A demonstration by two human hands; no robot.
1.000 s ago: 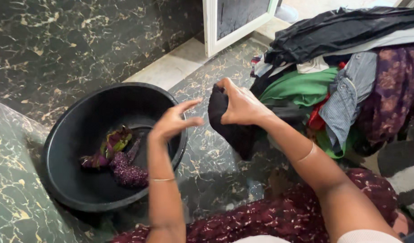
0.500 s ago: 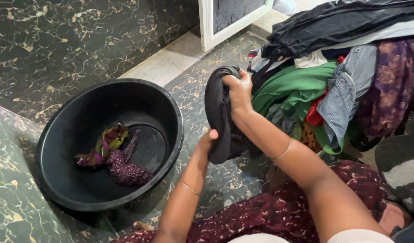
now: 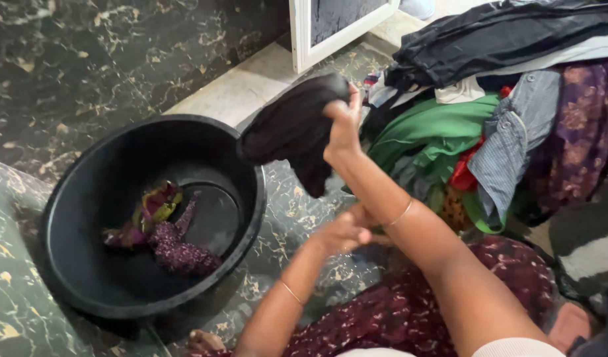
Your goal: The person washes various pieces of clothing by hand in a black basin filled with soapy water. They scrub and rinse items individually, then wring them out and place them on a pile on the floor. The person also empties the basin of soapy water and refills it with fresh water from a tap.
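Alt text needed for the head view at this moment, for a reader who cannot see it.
The right hand holds a dark garment up beside a black plastic basin that contains purple and green cloths. The left hand is lower, under the right forearm. A pile of mixed clothes lies to the right on dark marble floor.

My right hand [image 3: 343,132] holds a garment [image 3: 294,129] up just right of the basin [image 3: 73,264], over its rim. Two cloths [image 3: 162,231] lie in the basin. The clothes pile [image 3: 489,119] sits right of the basin, my left hand [image 3: 343,233] between them.
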